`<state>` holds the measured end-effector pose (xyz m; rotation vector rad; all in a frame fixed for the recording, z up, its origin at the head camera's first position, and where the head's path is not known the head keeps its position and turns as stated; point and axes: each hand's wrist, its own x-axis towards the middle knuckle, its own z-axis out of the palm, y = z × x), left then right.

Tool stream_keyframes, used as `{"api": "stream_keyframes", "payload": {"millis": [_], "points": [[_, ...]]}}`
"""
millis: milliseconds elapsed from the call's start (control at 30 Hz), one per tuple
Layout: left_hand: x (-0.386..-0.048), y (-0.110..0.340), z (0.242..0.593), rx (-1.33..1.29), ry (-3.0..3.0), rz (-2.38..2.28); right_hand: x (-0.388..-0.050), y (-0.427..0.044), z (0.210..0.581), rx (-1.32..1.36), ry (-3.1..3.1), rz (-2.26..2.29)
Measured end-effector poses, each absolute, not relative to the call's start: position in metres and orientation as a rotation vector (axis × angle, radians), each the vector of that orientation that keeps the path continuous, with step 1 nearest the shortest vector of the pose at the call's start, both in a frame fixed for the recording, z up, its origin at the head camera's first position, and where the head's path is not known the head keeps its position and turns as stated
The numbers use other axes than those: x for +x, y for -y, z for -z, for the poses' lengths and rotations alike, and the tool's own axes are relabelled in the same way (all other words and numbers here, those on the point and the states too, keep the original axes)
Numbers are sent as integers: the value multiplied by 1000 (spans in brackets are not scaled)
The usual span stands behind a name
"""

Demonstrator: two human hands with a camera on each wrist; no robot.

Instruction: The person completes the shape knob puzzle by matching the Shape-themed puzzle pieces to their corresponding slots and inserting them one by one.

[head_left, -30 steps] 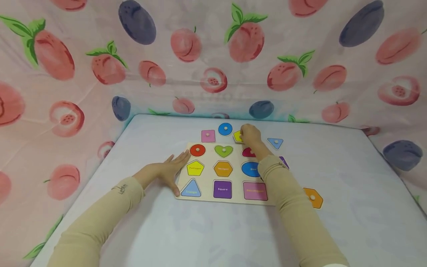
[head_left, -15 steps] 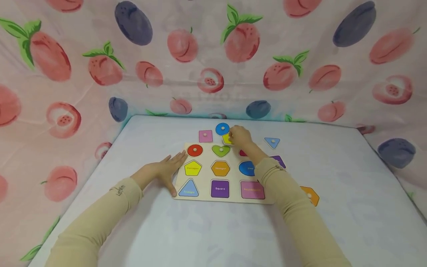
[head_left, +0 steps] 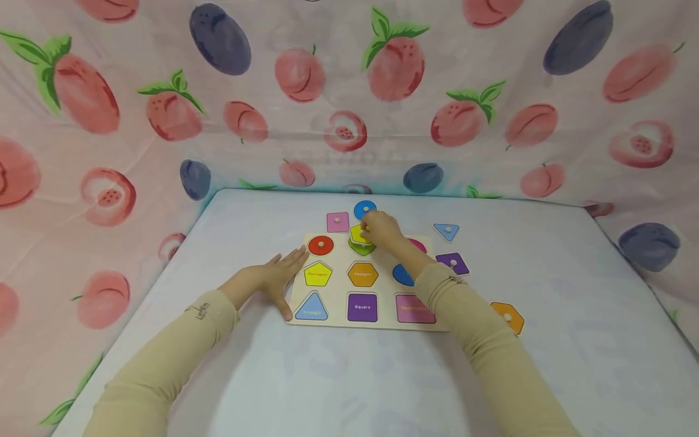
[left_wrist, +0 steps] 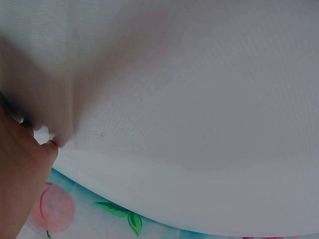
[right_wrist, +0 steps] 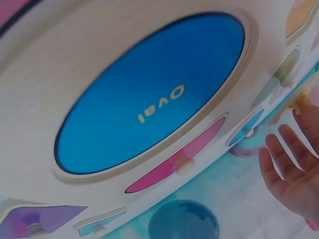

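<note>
My right hand (head_left: 382,232) pinches a yellow pentagon puzzle piece (head_left: 357,234) by its knob. The piece is above the green heart piece (head_left: 361,249) in the wooden shape board (head_left: 334,315), partly covering it. Spread fingers of my left hand (head_left: 275,280) rest along the board's left edge; in the left wrist view only part of this hand (left_wrist: 22,169) shows. A printed pentagon place (head_left: 318,274) lies on the board's left side. In the right wrist view my right hand (right_wrist: 294,179) is at the right, beyond the printed blue oval (right_wrist: 154,94).
Behind the board lie a pink rectangle piece (head_left: 337,222) and a blue piece (head_left: 364,209). To the right are a light blue triangle (head_left: 446,231), a purple square (head_left: 453,263) and an orange hexagon (head_left: 509,317). A red round piece (head_left: 320,245) sits in the board.
My right hand has carried the yellow pentagon piece leftward from behind the board to above the green heart. My left hand has stayed on the board's edge.
</note>
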<state>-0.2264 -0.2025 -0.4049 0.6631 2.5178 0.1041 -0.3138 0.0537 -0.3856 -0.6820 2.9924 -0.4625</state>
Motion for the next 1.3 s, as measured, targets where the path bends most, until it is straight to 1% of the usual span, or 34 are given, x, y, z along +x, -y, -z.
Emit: {"api": "stream_keyframes", "payload": {"millis": [233, 600, 1000, 1300], "points": [[-225, 203, 405, 657, -2519, -135, -307, -44, 389, -757, -2980, 386], [-228, 205, 411, 662, -2512, -143, -296, -37, 390, -843, -2932, 386], [-225, 207, 407, 640, -2508, -163, -277, -16, 385, -951, -2879, 400], [-226, 205, 405, 643, -2503, -146, -272, -7, 385, -1003, -2833, 384]]}}
